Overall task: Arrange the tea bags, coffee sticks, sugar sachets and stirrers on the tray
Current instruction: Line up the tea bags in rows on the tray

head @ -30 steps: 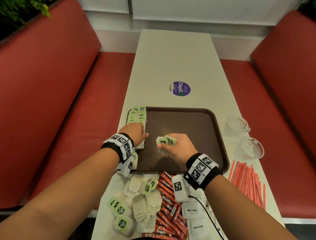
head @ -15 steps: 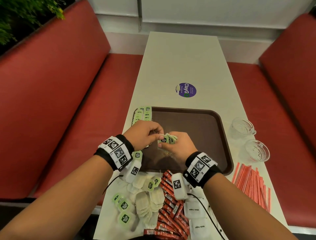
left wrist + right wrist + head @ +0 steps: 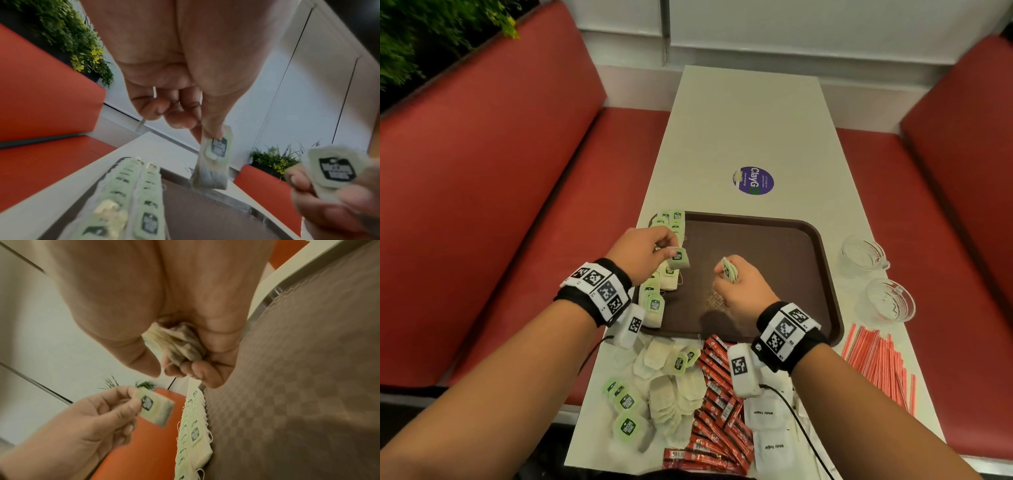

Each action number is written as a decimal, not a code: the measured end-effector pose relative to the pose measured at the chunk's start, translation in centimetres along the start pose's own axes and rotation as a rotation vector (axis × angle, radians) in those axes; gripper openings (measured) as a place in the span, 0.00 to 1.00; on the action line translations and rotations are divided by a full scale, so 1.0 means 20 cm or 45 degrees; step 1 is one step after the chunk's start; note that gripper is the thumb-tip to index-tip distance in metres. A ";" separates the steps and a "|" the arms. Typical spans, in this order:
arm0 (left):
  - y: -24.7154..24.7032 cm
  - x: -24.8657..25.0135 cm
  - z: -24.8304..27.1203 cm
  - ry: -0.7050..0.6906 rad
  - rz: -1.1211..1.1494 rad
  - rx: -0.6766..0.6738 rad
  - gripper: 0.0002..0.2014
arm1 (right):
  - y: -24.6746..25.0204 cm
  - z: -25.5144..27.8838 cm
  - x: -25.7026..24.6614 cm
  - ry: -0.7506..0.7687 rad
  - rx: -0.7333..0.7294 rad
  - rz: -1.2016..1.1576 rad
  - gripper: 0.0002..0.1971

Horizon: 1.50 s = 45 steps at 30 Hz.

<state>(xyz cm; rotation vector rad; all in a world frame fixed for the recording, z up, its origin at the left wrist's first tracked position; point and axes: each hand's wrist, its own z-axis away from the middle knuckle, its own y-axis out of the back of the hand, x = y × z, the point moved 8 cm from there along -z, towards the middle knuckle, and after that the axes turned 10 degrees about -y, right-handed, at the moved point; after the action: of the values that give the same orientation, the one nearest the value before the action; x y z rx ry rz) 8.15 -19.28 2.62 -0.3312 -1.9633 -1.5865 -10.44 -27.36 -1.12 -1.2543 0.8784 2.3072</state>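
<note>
Tea bag (image 3: 677,257) — pale paper with a light green tag and dark logo — hung pinched between thumb and fingertips of the left hand (image 3: 640,251), just above the row of tea bags (image 3: 657,291) overlapping along the brown tray's (image 3: 784,274) left edge. Right hand (image 3: 739,287) was curled round a small bunch of tea bags (image 3: 729,270) over the tray's middle. Loose tea bags (image 3: 664,387), red coffee sticks (image 3: 719,411), white sugar sachets (image 3: 767,428) and red-and-white stirrers (image 3: 876,366) lay on the table (image 3: 739,130) — nearer the person.
</note>
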 end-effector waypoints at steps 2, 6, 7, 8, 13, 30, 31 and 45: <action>-0.06 -0.07 0.01 0.073 -0.028 -0.114 0.02 | -0.01 0.01 0.02 -0.051 -0.050 -0.037 0.06; -0.23 -0.17 0.02 0.196 -0.039 -0.335 0.04 | -0.02 0.03 0.01 -0.072 -0.106 -0.024 0.06; -0.26 -0.20 0.02 0.232 -0.041 -0.342 0.04 | -0.02 0.03 0.00 -0.055 -0.104 -0.004 0.04; -0.28 -0.22 0.03 0.262 -0.053 -0.332 0.04 | -0.02 0.04 -0.01 -0.040 -0.099 0.018 0.04; -0.29 -0.31 0.00 0.388 -0.150 -0.268 0.02 | 0.03 0.03 -0.02 0.052 -0.030 0.132 0.05; -0.28 -0.18 0.02 0.356 -0.371 -0.281 0.14 | 0.00 -0.01 0.03 -0.098 -0.104 -0.143 0.02; -0.27 -0.17 0.04 0.344 -0.406 -0.297 0.15 | 0.00 0.00 0.02 -0.094 -0.102 -0.134 0.02; -0.32 -0.22 0.30 0.408 -0.419 -0.419 0.19 | -0.07 -0.01 -0.06 0.067 -0.049 0.190 0.04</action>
<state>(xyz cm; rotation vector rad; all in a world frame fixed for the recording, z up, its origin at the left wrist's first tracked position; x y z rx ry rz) 6.51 -14.50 -5.86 0.1256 -1.5678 -2.0337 -8.97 -26.45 -0.69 -1.3116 0.9804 2.4265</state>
